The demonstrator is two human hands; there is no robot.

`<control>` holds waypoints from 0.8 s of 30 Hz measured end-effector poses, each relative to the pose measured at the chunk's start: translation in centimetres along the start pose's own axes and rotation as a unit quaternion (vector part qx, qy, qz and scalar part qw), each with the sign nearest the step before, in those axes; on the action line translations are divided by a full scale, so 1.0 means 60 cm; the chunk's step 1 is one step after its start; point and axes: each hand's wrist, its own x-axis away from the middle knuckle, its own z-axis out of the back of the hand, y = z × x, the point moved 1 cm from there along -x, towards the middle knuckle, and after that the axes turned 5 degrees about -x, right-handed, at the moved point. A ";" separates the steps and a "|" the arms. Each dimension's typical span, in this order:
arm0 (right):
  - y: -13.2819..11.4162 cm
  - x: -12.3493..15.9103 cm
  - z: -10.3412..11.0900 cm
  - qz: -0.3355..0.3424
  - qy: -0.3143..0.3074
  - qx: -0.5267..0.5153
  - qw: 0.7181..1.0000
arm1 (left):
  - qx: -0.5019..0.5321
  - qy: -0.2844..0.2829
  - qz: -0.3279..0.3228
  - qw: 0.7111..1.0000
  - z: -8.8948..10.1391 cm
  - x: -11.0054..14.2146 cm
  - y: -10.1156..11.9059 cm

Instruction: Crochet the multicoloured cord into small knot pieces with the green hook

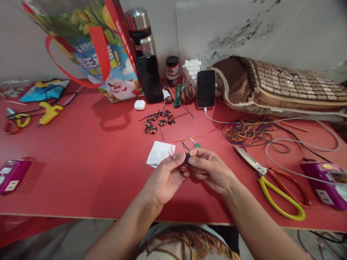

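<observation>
Near the table's front, my left hand (171, 172) pinches a small dark, multicoloured piece of yarn work (187, 159) between thumb and fingers. From the other side, my right hand (210, 169) has its thumb and fingertips closed on the same piece, covering part of it. An orange strand of yarn (187, 139) runs up from it over the table. Just beyond my fingers lies a thin metal tool with a green handle (197, 145). A white paper (159, 153) is on the table beside my left hand. Several small round yarn pieces (162, 122) lie farther back.
Large scissors (261, 169) and tangled yarn (248, 131) lie at right. Behind stand two phones (150, 79), a yarn ball (188, 94), a green cutter (178, 95) and a shopping bag (119, 68). A yellow glue gun (50, 112) and a purple power strip (15, 176) are left.
</observation>
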 end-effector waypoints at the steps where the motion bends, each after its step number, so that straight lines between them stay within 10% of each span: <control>1: 0.000 -0.001 0.001 0.000 0.001 -0.002 1.000 | 0.000 -0.001 0.005 1.000 0.000 0.000 0.000; 24: -0.001 0.000 0.003 -0.016 -0.060 -0.066 0.996 | -0.127 -0.005 -0.031 0.991 0.005 0.010 0.024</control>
